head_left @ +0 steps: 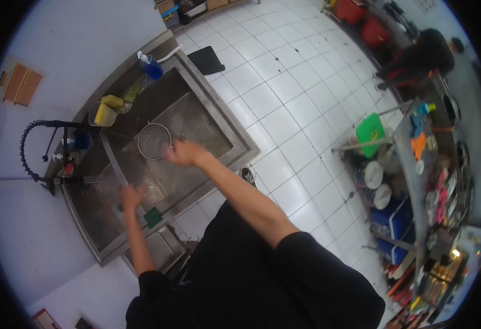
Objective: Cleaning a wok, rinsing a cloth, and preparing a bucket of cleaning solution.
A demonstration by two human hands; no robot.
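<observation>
here, a round wire sieve (155,141) is grasped by the curled right hand (185,152) over the sink (247,147). near the divider (114,160), the left hand (133,197), slightly blurred, is held with fingers spread.

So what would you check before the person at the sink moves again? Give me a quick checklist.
1. Right hand has the round strainer: ok, it holds it at the side of the rim.
2. Left hand open: ok, the fingers look spread, though blurred.
3. Water running: ok, a faint spray seems to leave the black nozzle.
4. Green scouring pad in reach: ok, it lies on the sink's near edge, close to the left hand.
5. Strainer mesh clean: cannot tell, too little detail.
</observation>
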